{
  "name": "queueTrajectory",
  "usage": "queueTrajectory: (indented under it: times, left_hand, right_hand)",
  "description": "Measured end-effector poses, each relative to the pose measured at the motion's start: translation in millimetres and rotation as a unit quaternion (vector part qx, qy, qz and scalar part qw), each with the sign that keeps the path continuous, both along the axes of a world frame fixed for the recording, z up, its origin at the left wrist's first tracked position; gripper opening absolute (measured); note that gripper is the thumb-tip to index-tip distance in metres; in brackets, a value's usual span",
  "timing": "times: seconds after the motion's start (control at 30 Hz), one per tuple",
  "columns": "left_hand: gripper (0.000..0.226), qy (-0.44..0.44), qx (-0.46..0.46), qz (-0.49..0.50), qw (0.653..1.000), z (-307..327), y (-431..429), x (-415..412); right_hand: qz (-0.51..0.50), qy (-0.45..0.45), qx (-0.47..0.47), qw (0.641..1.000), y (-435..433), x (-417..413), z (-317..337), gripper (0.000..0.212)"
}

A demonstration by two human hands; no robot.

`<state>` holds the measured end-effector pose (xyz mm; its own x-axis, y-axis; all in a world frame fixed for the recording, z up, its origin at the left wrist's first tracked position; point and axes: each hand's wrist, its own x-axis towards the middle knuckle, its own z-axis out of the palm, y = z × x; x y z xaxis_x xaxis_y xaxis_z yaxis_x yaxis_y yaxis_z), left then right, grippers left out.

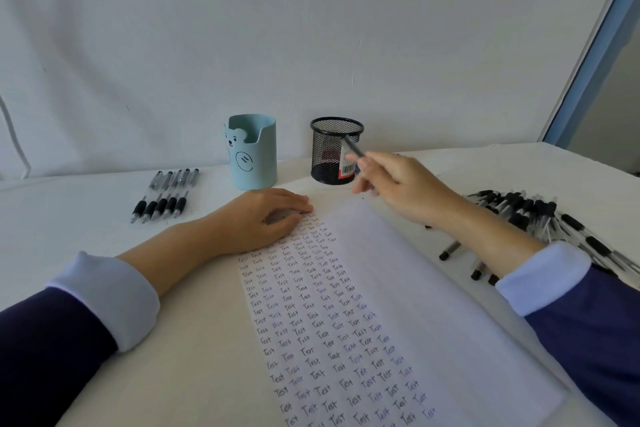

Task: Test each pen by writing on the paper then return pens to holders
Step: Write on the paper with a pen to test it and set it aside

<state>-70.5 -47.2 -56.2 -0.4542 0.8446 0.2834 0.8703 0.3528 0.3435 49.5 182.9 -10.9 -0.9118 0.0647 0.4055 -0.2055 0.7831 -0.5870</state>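
A white sheet of paper lies in front of me, its left part filled with rows of the word "Test". My left hand rests flat on the paper's top left corner, fingers relaxed. My right hand hovers above the table by the black mesh holder and pinches a dark pen, whose end points up toward the holder's rim. A light blue bear holder stands to the left of the mesh one.
Several black-grip pens lie in a neat row at the left of the blue holder. A big loose pile of pens covers the table at the right, partly hidden by my right sleeve. A white wall backs the table.
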Motion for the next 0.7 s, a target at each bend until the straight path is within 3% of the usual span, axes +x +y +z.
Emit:
queueTrajectory:
  times: [0.1,0.33,0.47,0.57,0.7]
  left_hand:
    - [0.031,-0.003,0.01,0.013,1.0,-1.0,-1.8,-0.6]
    - [0.029,-0.007,0.013,0.021,1.0,0.2,0.1,-0.2]
    - [0.04,0.013,0.001,0.03,0.999,0.8,-0.2,1.1]
    - [0.064,0.064,0.021,0.041,0.997,6.6,1.5,7.4]
    - [0.061,0.076,0.052,0.004,0.996,9.5,10.4,18.2]
  right_hand:
    - [0.051,-0.041,0.158,0.985,2.8,-2.0,-12.1,0.033]
    - [0.065,-0.119,0.332,0.933,-12.4,0.8,-25.7,0.044]
    - [0.05,-0.183,0.299,0.935,-9.4,1.5,-16.4,0.046]
    - [-0.045,-0.189,0.313,0.93,17.6,3.0,4.8,0.045]
    - [-0.209,-0.254,0.437,0.837,53.9,12.9,18.4,0.046]
